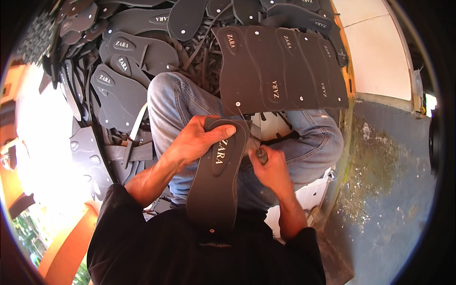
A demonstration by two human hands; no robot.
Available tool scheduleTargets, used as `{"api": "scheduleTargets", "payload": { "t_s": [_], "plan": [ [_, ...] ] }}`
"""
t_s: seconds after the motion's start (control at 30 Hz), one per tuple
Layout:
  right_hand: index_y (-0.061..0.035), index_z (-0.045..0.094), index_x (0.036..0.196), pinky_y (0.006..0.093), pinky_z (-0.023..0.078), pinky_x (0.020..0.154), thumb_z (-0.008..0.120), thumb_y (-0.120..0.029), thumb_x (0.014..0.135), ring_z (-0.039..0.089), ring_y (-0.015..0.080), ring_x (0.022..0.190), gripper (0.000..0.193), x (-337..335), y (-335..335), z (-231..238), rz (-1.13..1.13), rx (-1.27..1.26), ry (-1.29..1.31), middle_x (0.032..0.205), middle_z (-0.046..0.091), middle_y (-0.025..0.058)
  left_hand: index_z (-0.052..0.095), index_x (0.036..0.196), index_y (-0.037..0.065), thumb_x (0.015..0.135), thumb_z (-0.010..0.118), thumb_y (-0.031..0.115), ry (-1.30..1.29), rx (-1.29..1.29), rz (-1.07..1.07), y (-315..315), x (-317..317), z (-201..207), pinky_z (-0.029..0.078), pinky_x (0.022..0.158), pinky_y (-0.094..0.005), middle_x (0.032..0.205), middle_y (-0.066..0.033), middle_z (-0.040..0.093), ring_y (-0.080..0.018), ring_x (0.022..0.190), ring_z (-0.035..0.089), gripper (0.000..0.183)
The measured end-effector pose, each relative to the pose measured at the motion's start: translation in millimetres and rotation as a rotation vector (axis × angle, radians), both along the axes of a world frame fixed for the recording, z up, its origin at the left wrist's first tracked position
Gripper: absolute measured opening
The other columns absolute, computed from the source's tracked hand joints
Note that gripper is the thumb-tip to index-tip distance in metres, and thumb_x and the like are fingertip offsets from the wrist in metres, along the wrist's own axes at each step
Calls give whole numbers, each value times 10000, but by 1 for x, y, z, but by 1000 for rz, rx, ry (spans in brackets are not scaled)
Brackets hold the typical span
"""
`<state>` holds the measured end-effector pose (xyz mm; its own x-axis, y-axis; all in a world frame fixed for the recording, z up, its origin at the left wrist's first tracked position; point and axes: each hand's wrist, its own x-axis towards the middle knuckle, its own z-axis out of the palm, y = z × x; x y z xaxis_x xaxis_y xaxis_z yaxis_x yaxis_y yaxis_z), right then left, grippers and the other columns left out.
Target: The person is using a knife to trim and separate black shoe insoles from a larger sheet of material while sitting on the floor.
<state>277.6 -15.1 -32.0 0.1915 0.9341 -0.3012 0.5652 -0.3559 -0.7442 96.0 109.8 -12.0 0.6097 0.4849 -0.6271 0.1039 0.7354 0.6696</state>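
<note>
- L hand [197,140], thumb flat on top of a dark grey sole [211,190], pinches its upper end; other fingers go under it, mostly hidden.
- Sole hangs from those fingers down twd the wearer's black shirt [204,256], rounded low end farthest from the thumb; pale lettering sits just below the thumbtip, a small white dot nr the far end.
- R hand [273,173], just right of the sole, has fingers curled round a dark-handled tool [261,156]; fingertips are out of sight, & the tool's working end can't be told clearly.
- Dark sheet [259,61], printed w/ several sole outlines, lies beyond both hands' fingers, its near edge close to the L thumb.
- Jeans [166,102], knees bent, on either side of the fingers, fwd of the shirt.
- Loose soles [128,95], overlapping, up & left of the L fingers; dark scraps [202,71] btwn them & the sheet.
- Pale strip [137,118] left of the L fingers, beyond the L knee.
- Worn blue-grey floor [384,156] well right of the R fingers; white tiles [375,57] farther up.
</note>
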Motion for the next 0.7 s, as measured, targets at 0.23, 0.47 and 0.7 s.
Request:
{"api": "scheduleTargets", "payload": {
  "t_s": [0.23,0.47,0.7],
  "plan": [
    [15,612,808,335,420,522,605,-168,835,544,226,525,186,24,53,6,-16,-107,312,606,587,116,639,1056,-19,896,621,242,-86,11,-42,0,9,-8,469,717,-207,861,-7,656,-49,781,574,306],
    [-23,568,849,211,268,371,634,-190,877,389,42,424,182,32,61,14,-363,-16,911,557,438,-38,578,1044,9,968,455,328,-103,-211,126,10,27,-30,497,686,-246,881,-59,633,-130,766,608,351],
    [-70,496,740,242,321,418,640,-121,836,421,90,433,180,12,40,20,-665,369,756,505,459,15,571,1058,8,879,599,97,-635,-50,437,-40,81,-33,509,729,-316,960,-64,641,-164,802,625,202]
  ]
}}
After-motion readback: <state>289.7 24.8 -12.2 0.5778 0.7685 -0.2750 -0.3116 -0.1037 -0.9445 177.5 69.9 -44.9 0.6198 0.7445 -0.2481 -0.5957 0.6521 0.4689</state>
